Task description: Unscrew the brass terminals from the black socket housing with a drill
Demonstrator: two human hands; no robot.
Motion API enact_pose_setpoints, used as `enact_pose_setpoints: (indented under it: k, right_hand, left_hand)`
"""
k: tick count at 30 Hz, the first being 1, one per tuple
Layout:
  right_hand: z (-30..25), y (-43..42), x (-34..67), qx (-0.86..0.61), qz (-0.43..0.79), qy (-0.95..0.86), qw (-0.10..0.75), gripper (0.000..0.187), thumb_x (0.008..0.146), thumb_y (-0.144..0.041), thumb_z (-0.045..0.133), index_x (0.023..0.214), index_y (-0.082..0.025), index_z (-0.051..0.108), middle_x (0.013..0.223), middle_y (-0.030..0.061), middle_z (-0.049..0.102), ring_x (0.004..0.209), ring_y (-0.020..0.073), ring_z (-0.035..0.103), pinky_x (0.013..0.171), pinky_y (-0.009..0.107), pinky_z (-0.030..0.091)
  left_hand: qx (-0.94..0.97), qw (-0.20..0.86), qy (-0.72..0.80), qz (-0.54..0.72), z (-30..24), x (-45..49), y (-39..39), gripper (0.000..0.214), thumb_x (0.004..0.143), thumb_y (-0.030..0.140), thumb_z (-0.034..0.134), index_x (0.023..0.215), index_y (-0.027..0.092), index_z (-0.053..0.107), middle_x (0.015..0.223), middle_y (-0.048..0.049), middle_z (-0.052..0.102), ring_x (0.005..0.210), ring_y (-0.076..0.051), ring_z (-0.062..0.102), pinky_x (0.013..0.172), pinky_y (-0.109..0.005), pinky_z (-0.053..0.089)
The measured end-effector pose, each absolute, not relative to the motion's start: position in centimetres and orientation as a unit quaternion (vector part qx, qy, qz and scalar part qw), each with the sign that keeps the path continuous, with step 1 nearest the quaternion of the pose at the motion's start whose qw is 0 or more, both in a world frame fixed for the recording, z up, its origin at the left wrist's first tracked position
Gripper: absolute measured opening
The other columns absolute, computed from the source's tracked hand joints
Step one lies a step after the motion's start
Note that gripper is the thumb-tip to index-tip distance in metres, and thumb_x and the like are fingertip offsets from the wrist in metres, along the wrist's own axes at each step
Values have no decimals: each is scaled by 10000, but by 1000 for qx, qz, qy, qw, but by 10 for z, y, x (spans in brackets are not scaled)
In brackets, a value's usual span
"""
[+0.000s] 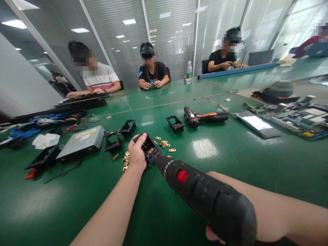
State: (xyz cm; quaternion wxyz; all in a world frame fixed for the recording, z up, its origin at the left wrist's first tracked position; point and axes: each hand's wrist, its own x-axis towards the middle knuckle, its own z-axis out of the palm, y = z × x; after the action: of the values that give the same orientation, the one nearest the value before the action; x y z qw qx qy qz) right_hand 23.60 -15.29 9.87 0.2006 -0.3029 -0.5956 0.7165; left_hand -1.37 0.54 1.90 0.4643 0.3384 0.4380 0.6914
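Observation:
My left hand is closed around a black plastic frame, thumb over its upper edge. Inside the frame sit small brass-coloured parts. My right hand grips a black cordless drill with a red switch on top; most of its fingers are hidden behind the tool's body. The drill's bit points left into the frame and meets or nearly meets the brass parts; exact contact is too small to tell. Loose brass plates lie just beyond the frame, and more brass pieces lie left of my left hand.
Three similar black frames stand around: one beyond, two at left. A second drill lies farther back. A metal disc drive is at left, a tablet-like panel and circuit boards at right. Several people sit across the green table.

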Motion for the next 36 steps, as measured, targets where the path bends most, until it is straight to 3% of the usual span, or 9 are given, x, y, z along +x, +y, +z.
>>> enact_pose_setpoints:
  k: [6,10,13,19,23,26,36]
  right_hand:
    - [96,-153,236,-311,706,-604,199,353,592,-138,895,803,-213,622,740,-37,690,640,122,553,528,188,428]
    - [94,-153,234,-311,721,-582,210,393,545,-54,888,810,-204,640,724,-69,662,632,98,530,532,167,422]
    - [91,-154,233,-310,742,-557,207,468,497,5,896,844,-208,667,726,-82,688,643,104,588,523,150,438]
    - [94,-157,233,-306,723,-578,225,377,578,-19,863,836,-201,657,727,-52,731,644,128,628,527,171,441]
    - [100,-155,232,-316,731,-569,205,422,522,-27,866,813,-205,616,684,-81,619,596,93,479,478,161,362]
    - [103,-156,231,-310,726,-577,212,358,584,-55,821,789,-214,574,683,-83,532,601,87,392,481,165,322]
    - [96,-156,234,-303,698,-612,214,308,690,-150,855,830,-207,587,723,-38,580,623,115,432,501,182,362]
  left_hand:
    - [338,479,441,679,21,-14,4,492,584,481,993,786,198,646,697,19,643,622,-178,645,639,-335,593]
    - [324,477,442,687,22,-14,4,497,555,459,1001,786,199,646,681,29,635,613,-168,631,622,-322,588]
    - [320,475,444,690,23,-13,4,503,536,451,1004,781,198,644,676,31,629,611,-166,627,623,-321,588]
    - [317,481,446,685,22,-14,4,508,542,456,1003,797,199,647,692,23,636,634,-180,647,671,-349,604]
    - [323,477,445,686,20,-14,5,509,556,468,999,803,195,649,693,28,628,623,-172,638,672,-345,600]
    - [330,478,446,681,20,-15,5,508,563,487,995,787,189,650,691,25,627,618,-167,629,651,-332,589]
    - [325,486,443,680,20,-15,5,503,564,469,998,794,197,643,702,22,643,630,-176,645,632,-330,590]
